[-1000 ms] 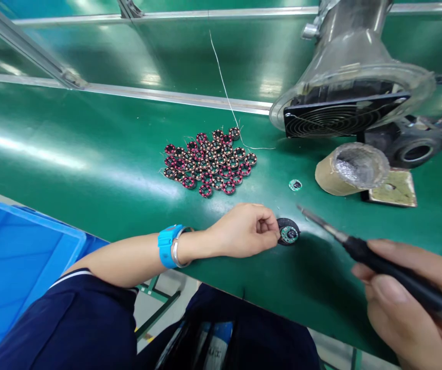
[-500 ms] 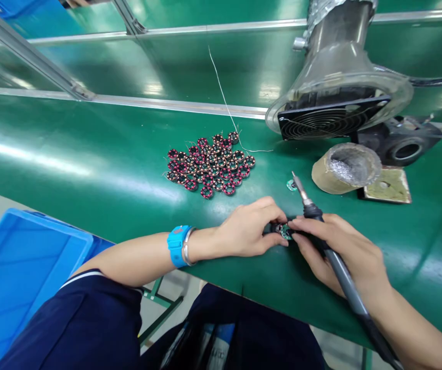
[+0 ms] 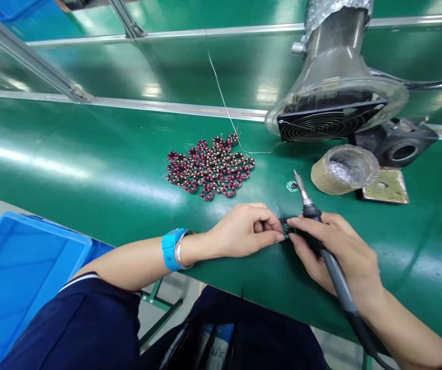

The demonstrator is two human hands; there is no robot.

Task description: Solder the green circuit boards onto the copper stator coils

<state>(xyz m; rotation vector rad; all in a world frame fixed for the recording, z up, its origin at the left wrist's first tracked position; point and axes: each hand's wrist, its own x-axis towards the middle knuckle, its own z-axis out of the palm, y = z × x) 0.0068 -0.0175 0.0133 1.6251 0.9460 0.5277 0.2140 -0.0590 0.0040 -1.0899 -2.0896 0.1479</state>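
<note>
Near the bench's front edge, a small round green circuit board in a dark piece sits between my two hands, partly covered by fingertips. My left hand pinches its left side with thumb and fingers. On its right side press the fingertips of my right hand, which also holds a soldering iron. The iron's bare metal tip points up and away, clear of the board. Another small green circuit board lies on the bench just beyond the tip.
Several wound coil rings lie clustered left of centre, with a thin solder wire behind them. At the right stand a fume extractor, a cardboard cup, a sponge tray and an iron holder. A blue crate is lower left.
My left fingers have shifted on the circuit board and closed in a tighter pinch, covering more of its left side. My right hand and the soldering iron have barely moved.
</note>
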